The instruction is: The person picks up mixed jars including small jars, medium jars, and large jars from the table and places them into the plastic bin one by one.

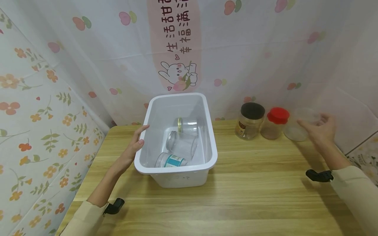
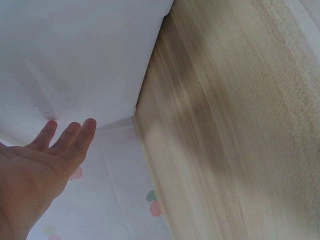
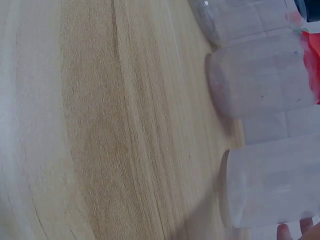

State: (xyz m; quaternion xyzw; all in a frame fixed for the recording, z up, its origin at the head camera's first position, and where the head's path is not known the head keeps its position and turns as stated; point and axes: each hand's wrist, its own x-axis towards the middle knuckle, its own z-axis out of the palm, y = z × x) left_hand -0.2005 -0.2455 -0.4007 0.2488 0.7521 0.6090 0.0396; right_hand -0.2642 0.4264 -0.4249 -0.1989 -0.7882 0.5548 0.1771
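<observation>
My left hand (image 1: 136,141) rests at the left rim of a white plastic tub (image 1: 177,178). In the left wrist view its fingers (image 2: 70,137) reach out fairly straight by the tub's outer wall. Inside the tub lie a jar with a gold-coloured rim (image 1: 189,126), a jar with a silver rim (image 1: 184,144) and a jar with a blue label (image 1: 173,161), all on their sides. At the right, my right hand (image 1: 323,131) holds a frosted clear jar (image 1: 295,129) by its side, thumb and fingers bent about it. The jar stands upright, its base at the tabletop.
Left of the frosted jar stand a red-lidded jar (image 1: 271,127) and a black-lidded jar (image 1: 249,126), close together. The wooden table (image 1: 251,190) ends at a patterned curtain (image 1: 251,65) behind, and more cloth hangs at both sides.
</observation>
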